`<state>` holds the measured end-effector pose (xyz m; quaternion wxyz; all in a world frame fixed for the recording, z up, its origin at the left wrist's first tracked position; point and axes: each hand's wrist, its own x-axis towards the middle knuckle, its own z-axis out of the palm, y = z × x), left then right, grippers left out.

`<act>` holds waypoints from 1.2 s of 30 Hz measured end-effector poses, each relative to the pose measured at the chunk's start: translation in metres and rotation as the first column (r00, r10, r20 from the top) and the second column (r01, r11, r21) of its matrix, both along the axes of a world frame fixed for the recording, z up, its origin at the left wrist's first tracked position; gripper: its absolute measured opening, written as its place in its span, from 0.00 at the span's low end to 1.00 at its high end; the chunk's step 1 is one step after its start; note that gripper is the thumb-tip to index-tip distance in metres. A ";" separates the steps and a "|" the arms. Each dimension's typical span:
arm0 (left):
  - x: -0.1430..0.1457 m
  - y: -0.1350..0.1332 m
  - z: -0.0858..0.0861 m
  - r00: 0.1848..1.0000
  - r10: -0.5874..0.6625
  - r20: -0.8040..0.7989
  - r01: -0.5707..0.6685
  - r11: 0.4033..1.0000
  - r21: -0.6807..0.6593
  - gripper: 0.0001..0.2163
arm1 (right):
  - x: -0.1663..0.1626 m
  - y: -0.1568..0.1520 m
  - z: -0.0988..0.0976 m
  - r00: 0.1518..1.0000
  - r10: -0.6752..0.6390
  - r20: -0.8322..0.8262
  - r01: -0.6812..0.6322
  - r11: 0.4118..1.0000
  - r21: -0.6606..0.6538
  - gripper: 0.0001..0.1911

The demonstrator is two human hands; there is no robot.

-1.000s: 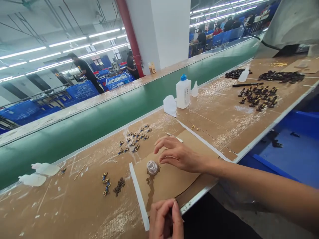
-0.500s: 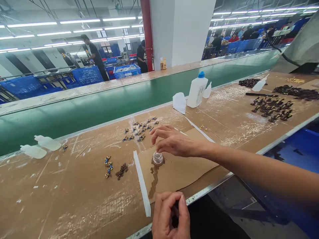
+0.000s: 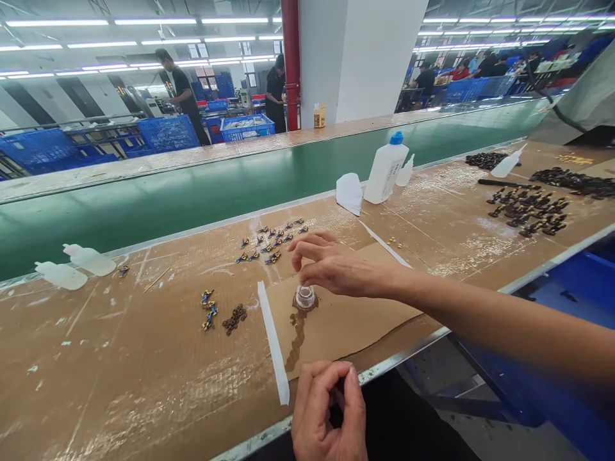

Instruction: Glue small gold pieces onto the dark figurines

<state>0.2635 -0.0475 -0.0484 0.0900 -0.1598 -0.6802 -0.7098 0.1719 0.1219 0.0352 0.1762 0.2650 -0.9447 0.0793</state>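
My right hand (image 3: 331, 264) hovers just above a small clear cup (image 3: 305, 298), its fingers curled down toward the thumb. Whatever sits at those fingertips is too small or hidden to make out. The cup stands on a cardboard sheet (image 3: 350, 320), with a dark wet streak running from it toward me. At the table's front edge, my left hand (image 3: 329, 406) is closed, thumb and index fingertips together; its contents cannot be made out. Several small blue-and-gold parts (image 3: 273, 242) lie beyond the cup. More blue-and-gold pieces (image 3: 209, 314) and a cluster of brown rings (image 3: 234, 319) lie left of the cardboard.
White squeeze bottles (image 3: 61, 275) lie at the left. A large bottle with a blue cap (image 3: 385, 171) stands at the back beside crumpled white paper (image 3: 349, 193). Dark parts (image 3: 528, 208) are piled at the right. A green conveyor belt (image 3: 230, 205) runs behind the table.
The camera view has shifted slightly, so the table appears higher. Both hands keep nearly the same pose, the right one still over the cup.
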 end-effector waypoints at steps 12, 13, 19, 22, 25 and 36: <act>0.000 -0.001 0.003 0.999 -0.003 0.048 0.001 1.000 0.029 0.01 | -0.001 -0.004 0.005 1.000 0.000 0.011 0.000 1.000 0.011 0.11; 0.000 -0.001 0.003 0.999 -0.002 0.051 0.000 0.999 0.035 0.01 | -0.001 -0.005 0.005 1.000 -0.003 0.010 0.003 1.000 0.013 0.11; 0.000 -0.001 0.002 0.996 -0.007 0.085 0.002 0.998 0.060 0.00 | -0.001 -0.006 0.006 1.000 0.011 0.008 -0.012 0.999 0.043 0.10; 0.000 -0.002 0.002 0.994 -0.022 0.104 0.014 0.997 0.075 0.01 | -0.001 -0.008 0.007 1.000 0.007 0.015 -0.008 0.998 0.063 0.10; -0.001 -0.003 0.003 0.992 -0.028 0.119 0.017 0.996 0.093 0.01 | -0.001 -0.010 0.009 1.000 -0.005 0.007 0.005 0.996 0.084 0.10; -0.008 -0.002 0.004 0.956 0.035 0.292 -0.125 0.946 0.299 0.06 | 0.028 -0.005 0.021 0.947 0.218 0.236 -0.006 0.747 -0.665 0.02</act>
